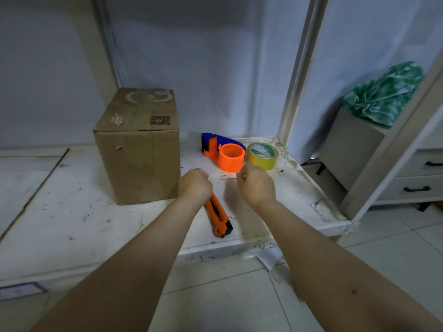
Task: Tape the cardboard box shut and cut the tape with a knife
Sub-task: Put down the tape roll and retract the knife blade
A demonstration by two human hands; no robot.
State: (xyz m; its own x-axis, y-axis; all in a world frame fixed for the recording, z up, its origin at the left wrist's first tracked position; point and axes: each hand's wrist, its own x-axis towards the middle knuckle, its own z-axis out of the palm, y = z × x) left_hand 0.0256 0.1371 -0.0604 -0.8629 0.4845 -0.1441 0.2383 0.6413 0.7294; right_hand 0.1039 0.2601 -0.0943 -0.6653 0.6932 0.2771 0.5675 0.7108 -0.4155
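My fingers [202, 174] are curled in on both hands and hold nothing I can make out, with tape and knife not yet picked up.

On the left the cardboard box [140, 144] stands closed on the white marble ledge [72, 212], no fresh tape visible across its top. My left hand [194, 184], a loose fist, hovers just right of it, over the far end of the orange utility knife [218, 215]; whether the blade is out I cannot tell, so a careless grab there could nick me. My right hand [257, 185], fingers bent, hangs just near of the orange-and-blue tape dispenser [224, 153] and the clear tape roll [263, 155] touching it. The dispenser's core looks bare: unloaded, the tape may twist or stick to itself.
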